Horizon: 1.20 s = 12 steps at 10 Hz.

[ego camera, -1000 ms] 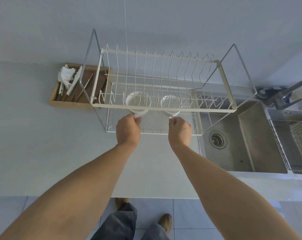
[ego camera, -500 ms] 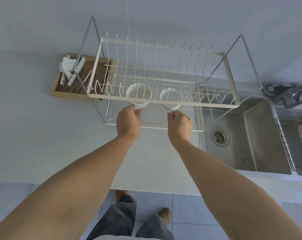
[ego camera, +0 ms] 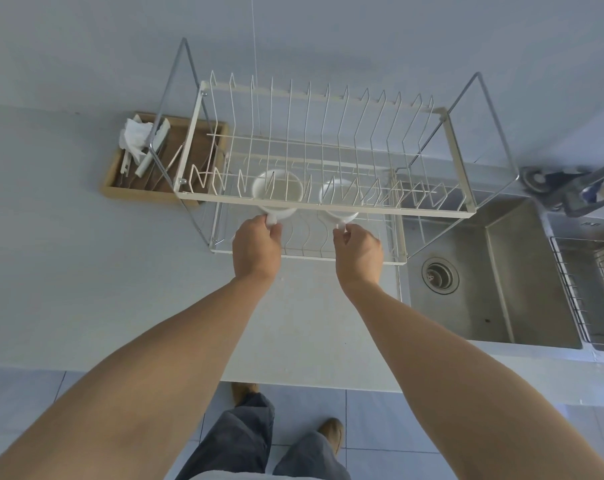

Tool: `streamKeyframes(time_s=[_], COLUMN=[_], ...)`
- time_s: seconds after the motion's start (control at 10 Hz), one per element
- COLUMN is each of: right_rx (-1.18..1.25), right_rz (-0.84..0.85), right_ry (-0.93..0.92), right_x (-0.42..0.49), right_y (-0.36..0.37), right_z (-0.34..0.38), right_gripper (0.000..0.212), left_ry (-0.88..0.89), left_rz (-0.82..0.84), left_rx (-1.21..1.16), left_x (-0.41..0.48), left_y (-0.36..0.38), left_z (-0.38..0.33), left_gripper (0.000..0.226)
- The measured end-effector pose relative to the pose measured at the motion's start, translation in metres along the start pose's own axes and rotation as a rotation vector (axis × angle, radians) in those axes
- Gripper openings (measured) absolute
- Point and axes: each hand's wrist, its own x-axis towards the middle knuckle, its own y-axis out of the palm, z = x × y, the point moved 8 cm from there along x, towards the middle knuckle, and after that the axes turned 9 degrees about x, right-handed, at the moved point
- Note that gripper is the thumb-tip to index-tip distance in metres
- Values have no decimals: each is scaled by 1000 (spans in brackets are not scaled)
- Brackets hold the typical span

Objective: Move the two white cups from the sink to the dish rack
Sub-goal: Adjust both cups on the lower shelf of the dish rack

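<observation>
Two white cups stand side by side in the white wire dish rack [ego camera: 328, 206], partly hidden behind its upper front rail. My left hand [ego camera: 257, 249] pinches the handle of the left cup [ego camera: 278, 190]. My right hand [ego camera: 359, 252] pinches the handle of the right cup [ego camera: 338, 199]. Both cups sit upright with their handles toward me. The steel sink [ego camera: 494, 271] lies to the right of the rack and holds no cup.
A wooden tray [ego camera: 120, 181] with utensils and a crumpled tissue sits left of the rack. A faucet [ego camera: 577, 188] rises behind the sink, and a wire basket [ego camera: 591, 289] hangs in the far right basin. The counter edge runs below my forearms.
My view has tilted down a little, so the rack sits lower in frame. Both hands stay on the cup handles, with the cups in the same spots in the rack.
</observation>
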Motion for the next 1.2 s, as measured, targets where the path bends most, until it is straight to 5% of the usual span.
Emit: streamKeyframes(time_s=[0.6,0.9,1.0,1.2], right_rx=[15,-40,-113,-324], right_rz=[-7,-30,-20,-29], right_ry=[48,44,20,-158], right_x=[-7,-8,-15,-38], right_y=[2,-8,-11,-16], right_z=[0,0,-2,5], right_gripper=[28,45,32,57], left_ry=[-18,23,66,369], left_rz=[57,76,74,-65], left_rx=[-13,3,93,302], left_x=[-4,-6,-12,-35], left_y=[3,0,-5,-30], left_z=[11,12,11,-1], left_gripper=[29,28,33,70])
